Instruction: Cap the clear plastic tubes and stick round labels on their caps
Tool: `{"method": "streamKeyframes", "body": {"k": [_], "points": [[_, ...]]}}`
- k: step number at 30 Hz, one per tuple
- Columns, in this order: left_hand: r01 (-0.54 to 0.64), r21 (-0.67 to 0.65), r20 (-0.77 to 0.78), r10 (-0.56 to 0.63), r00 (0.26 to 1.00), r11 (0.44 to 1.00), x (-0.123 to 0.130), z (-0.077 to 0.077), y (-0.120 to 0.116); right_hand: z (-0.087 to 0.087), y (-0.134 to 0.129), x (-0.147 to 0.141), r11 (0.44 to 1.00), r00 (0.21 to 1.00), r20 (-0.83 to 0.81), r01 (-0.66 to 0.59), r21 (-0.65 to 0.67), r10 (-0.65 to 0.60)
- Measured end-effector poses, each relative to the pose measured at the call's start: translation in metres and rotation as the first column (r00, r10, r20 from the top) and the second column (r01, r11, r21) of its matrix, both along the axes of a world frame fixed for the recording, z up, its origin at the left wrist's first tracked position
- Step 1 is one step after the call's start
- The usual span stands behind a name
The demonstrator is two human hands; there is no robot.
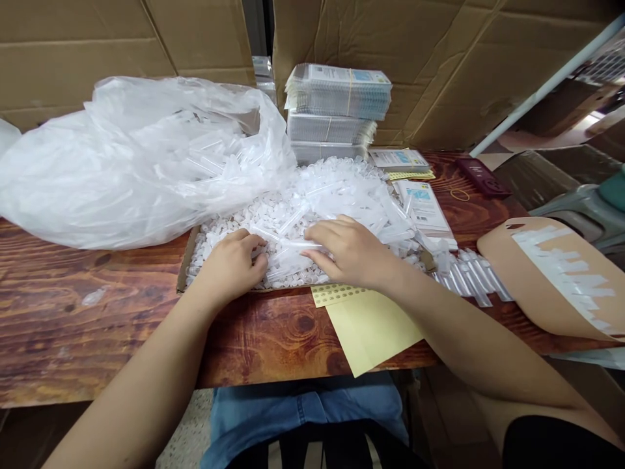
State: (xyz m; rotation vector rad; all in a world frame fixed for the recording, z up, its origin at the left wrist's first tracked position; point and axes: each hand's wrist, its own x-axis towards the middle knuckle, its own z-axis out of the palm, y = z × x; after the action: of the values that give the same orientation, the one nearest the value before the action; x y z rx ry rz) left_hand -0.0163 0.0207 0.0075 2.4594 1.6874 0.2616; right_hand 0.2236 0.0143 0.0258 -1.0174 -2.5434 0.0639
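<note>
A shallow cardboard tray (183, 268) on the wooden table holds a heap of small white plastic pieces (234, 225) and clear tubes. At the tray's front left, my left hand (234, 264) rests with curled fingers among the pieces; what its fingertips hold, if anything, is hidden. My right hand (346, 251) is over the middle of the tray, its thumb and fingers closed round the end of a clear tube (297, 245) that points left toward my left hand. Yellow sticker sheets (368, 326) stick out from under the tray's front edge.
A big clear plastic bag (122, 169) with tubes lies behind left. Banded card stacks (336, 98) stand at the back. On the right are loose tubes (471, 277), a beige board (537, 286) with white strips, a dark red device (483, 178) and a rubber band (459, 195).
</note>
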Motion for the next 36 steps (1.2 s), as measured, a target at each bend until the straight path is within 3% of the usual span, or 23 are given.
{"method": "streamKeyframes", "body": {"k": [4,12,19,24,26,27,29,31,32,34,36], "points": [[-0.042,0.024,0.054,0.041,0.998,0.999,0.000,-0.007,0.002,-0.014,-0.011,0.008,0.991,0.998,-0.057,-0.007,0.136,0.015],[-0.011,0.029,-0.024,0.012,1.000,1.000,-0.008,-0.008,0.006,-0.017,-0.014,0.008,0.943,0.996,-0.086,0.008,0.332,0.021],[0.080,0.105,0.076,-0.088,0.993,0.991,-0.007,-0.013,0.007,-0.022,-0.016,0.002,0.934,0.994,-0.106,0.009,0.356,0.031],[-0.031,0.178,0.291,-0.023,0.956,0.984,-0.010,-0.006,0.007,-0.026,-0.016,0.001,0.947,0.984,-0.180,0.061,0.316,-0.003],[-0.089,0.132,0.495,0.012,0.869,0.987,-0.007,0.000,0.005,-0.026,-0.016,-0.001,0.957,0.973,-0.229,0.095,0.276,-0.031],[-0.103,0.061,0.615,0.044,0.787,0.993,-0.004,0.003,0.003,-0.026,-0.017,-0.002,0.960,0.965,-0.259,0.105,0.261,-0.035],[-0.077,-0.152,0.824,0.169,0.541,0.985,0.004,0.007,-0.002,-0.026,-0.017,-0.004,0.964,0.943,-0.333,0.099,0.246,-0.012],[0.015,-0.354,0.898,0.335,0.286,0.935,0.014,0.010,-0.007,-0.025,-0.018,-0.006,0.971,0.909,-0.415,0.059,0.233,0.044],[0.064,-0.417,0.896,0.398,0.197,0.907,0.019,0.010,-0.009,-0.025,-0.018,-0.006,0.975,0.889,-0.452,0.038,0.221,0.068],[0.133,-0.469,0.883,0.458,0.105,0.873,0.024,0.011,-0.013,-0.023,-0.019,-0.007,0.983,0.856,-0.508,0.005,0.185,0.091],[0.169,-0.466,0.885,0.457,0.094,0.868,0.026,0.013,-0.015,-0.022,-0.021,-0.007,0.993,0.835,-0.545,-0.017,0.121,0.081]]}}
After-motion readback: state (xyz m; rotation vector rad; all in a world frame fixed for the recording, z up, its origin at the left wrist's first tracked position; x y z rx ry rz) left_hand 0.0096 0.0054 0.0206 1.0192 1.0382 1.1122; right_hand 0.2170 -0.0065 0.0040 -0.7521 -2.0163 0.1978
